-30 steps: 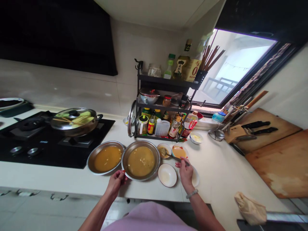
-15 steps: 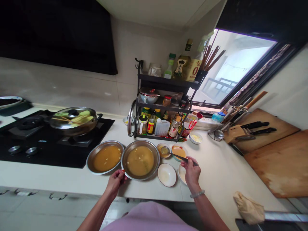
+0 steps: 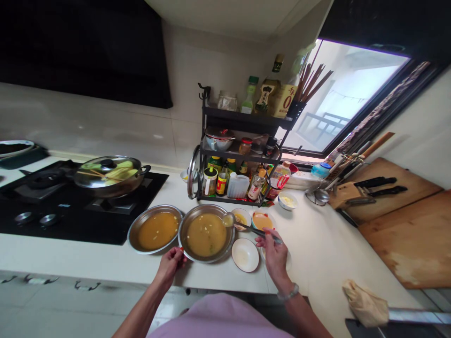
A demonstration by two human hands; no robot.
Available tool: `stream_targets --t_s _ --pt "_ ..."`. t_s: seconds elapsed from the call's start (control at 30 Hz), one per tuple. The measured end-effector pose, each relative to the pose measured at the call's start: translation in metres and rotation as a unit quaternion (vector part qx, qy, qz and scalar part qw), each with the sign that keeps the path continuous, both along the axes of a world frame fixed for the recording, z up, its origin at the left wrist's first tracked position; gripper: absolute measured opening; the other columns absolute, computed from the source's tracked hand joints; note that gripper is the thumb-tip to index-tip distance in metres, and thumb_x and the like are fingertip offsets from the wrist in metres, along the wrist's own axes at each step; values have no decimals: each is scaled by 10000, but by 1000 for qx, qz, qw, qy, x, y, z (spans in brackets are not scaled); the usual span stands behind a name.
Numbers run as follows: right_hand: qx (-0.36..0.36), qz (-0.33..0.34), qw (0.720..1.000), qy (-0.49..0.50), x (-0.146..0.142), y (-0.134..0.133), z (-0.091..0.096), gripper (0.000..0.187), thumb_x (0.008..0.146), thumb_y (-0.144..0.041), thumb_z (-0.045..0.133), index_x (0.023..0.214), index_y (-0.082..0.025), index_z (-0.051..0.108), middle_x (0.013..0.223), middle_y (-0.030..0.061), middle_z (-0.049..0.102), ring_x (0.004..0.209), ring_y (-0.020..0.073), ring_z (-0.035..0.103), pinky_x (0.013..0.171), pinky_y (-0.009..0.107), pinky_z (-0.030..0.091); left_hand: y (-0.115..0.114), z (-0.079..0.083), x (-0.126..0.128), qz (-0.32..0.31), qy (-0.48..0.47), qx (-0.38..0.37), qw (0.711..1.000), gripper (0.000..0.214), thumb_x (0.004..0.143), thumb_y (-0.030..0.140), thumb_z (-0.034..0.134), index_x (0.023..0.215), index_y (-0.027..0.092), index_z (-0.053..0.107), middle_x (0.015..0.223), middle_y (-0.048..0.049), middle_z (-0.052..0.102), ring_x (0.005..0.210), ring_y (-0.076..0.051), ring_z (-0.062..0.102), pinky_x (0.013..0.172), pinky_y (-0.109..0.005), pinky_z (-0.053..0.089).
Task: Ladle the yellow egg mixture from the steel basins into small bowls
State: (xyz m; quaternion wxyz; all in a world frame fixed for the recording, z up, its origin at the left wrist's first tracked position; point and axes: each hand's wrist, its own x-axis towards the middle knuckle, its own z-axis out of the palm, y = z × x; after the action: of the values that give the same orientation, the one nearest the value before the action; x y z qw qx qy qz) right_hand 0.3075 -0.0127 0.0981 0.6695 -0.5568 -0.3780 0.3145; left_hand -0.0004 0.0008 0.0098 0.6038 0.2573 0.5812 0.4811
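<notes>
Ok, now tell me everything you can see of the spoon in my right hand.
The spoon has a small, rounded bowl that looks like shiny metal, on a long, slim, dark handle. Your right hand grips it near the handle's end, which pokes out past the hand. The handle passes over the near edge of a small bowl, and the spoon's head is at the right rim of a metal basin; whether they touch is unclear. Its head looks yellowish inside.

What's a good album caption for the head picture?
Left hand at a metal bowl, right hand holding a spoon at its rim.
</notes>
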Motion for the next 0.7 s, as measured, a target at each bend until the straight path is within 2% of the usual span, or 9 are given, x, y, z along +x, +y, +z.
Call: stream_targets --t_s 0.1,0.27,0.33,0.5,0.6,0.7 --pt "39 64 990 -122 -10 -10 -2 213 867 -350 529 961 -184 622 707 21 646 580 147 627 561 292 544 0 1 0 1 -2 -1 1000 392 499 478 735 612 181 505 458 28 560 418 -91 478 456 -211 370" --pt "138 176 937 -269 -8 -21 -2 221 878 -218 482 1012 -227 657 945 79 636 830 184 627 641 313 557 -1 2 0 4 -10 1 1000 410 487 483 748 615 176 508 454 28 562 410 -83 464 443 -202 354" --pt "142 157 932 -293 -1 -17 -5 239 875 -214 476 1032 -228 655 981 87 632 858 190 624 647 320 561 -1 2 0 4 -11 0 1000 403 490 474 750 623 175 515 456 30 563 412 -82 466 445 -199 355" --pt "73 42 953 -290 18 1 -22 222 866 -318 480 927 -202 659 829 53 647 653 157 624 596 308 551 -1 1 0 -1 -2 1 1000 377 512 466 732 603 181 502 461 31 559 422 -91 485 465 -209 377" --pt "29 12 969 -243 22 8 -34 264 833 -410 512 870 -186 648 737 40 653 595 161 621 580 308 541 -1 1 0 -2 -1 2 1000 372 516 463 728 598 185 495 461 32 555 419 -92 482 466 -213 379" --pt "-30 -27 990 -136 22 14 -44 323 795 -468 544 887 -167 617 617 21 647 529 179 622 524 310 531 0 1 0 0 -8 3 1000 384 503 461 741 596 187 489 459 34 556 421 -88 482 465 -206 379"
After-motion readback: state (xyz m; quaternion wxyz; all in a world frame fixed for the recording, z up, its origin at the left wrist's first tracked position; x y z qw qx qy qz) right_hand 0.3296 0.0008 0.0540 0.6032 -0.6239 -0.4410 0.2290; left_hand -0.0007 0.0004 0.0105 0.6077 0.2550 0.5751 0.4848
